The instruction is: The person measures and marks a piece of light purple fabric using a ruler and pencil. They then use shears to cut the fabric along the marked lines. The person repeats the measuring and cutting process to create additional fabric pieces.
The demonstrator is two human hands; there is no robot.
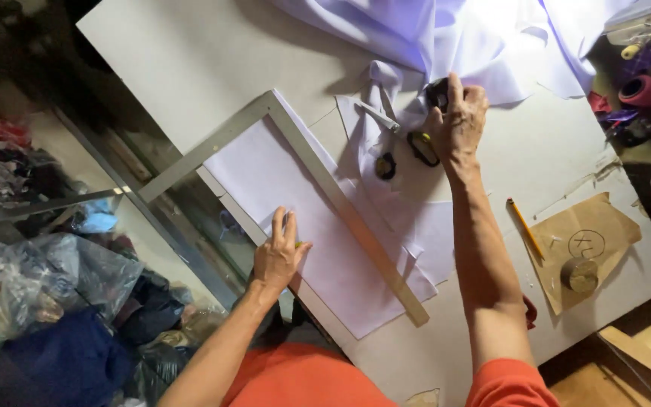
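My left hand (279,255) lies flat on a white cut piece of fabric (318,249) near the table's left edge, fingers spread, with a small yellowish thing partly hidden under them. A long metal L-square ruler (340,203) rests across that fabric. My right hand (457,117) reaches to the far side and grips a small black object (437,92) at the edge of a bunched white cloth (446,38). Black-handled scissors (404,143) lie on a white fabric strip just left of that hand.
A yellow pencil (525,228) lies right of my forearm. A brown paper pattern (589,241) with a round weight (580,274) sits at the right. Thread spools (646,87) stand beyond the far right corner. Bags of cloth scraps (47,301) pile up left of the table (190,60).
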